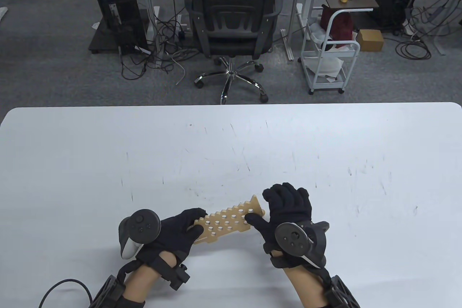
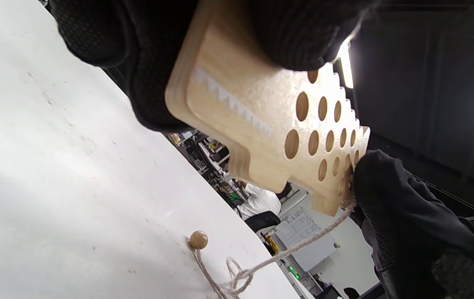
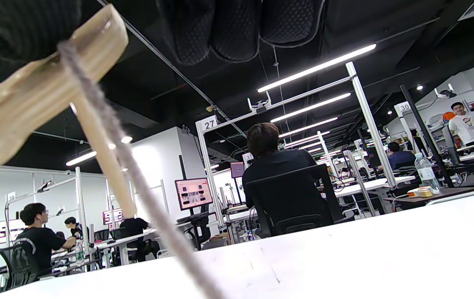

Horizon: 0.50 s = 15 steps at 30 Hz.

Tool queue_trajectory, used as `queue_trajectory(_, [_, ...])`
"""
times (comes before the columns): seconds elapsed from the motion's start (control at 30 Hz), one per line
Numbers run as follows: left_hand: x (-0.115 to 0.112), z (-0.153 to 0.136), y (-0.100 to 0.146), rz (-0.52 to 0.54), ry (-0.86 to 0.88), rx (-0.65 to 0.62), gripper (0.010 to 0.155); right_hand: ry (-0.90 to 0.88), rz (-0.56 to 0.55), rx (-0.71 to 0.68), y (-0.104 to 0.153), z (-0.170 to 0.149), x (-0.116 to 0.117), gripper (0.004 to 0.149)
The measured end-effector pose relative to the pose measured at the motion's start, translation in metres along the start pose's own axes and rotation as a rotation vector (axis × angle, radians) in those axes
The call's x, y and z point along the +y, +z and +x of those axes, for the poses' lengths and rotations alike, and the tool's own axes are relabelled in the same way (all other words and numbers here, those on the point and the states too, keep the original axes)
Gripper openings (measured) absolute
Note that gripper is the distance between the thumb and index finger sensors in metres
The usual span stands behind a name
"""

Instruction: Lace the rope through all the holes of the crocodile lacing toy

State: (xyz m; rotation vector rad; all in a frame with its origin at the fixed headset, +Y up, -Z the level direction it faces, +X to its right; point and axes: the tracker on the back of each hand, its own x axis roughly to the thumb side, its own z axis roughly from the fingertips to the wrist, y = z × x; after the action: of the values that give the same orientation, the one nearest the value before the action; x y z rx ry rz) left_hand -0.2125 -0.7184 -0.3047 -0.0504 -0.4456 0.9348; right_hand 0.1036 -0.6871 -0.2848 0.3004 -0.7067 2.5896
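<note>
The left hand (image 1: pixel 177 230) grips the snout end of the wooden crocodile lacing board (image 1: pixel 227 222), held above the white table (image 1: pixel 231 149) with its long axis running left to right. The right hand (image 1: pixel 285 210) pinches the tail end, nearer the rope (image 2: pixel 299 245) hanging below toward its wooden bead (image 2: pixel 198 239).

Grey carpet floor (image 1: pixel 54 80). A black mesh office chair (image 1: pixel 232 15) on a chrome star base stands beyond the white table (image 1: pixel 325 134). Left of it, a black computer tower (image 1: pixel 119 8) with loose cables. Right, a white wheeled cart (image 1: pixel 330 59). Ceiling strip lights (image 3: pixel 315 68) are lit; a monitor (image 3: pixel 193 193) glows.
</note>
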Motion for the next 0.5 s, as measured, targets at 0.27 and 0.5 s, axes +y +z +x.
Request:
queue_trajectory(0.27, [0.009, -0.003, 0.002, 0.057, 0.011, 0.021, 0.054, -0.025, -0.018, 0.067, -0.001, -0.013, -0.007, 0.061])
queue_trajectory(0.5, [0.015, -0.002, 0.004, 0.088, 0.034, 0.005, 0.054, -0.060, 0.008, 0.116, -0.003, -0.023, -0.005, 0.047])
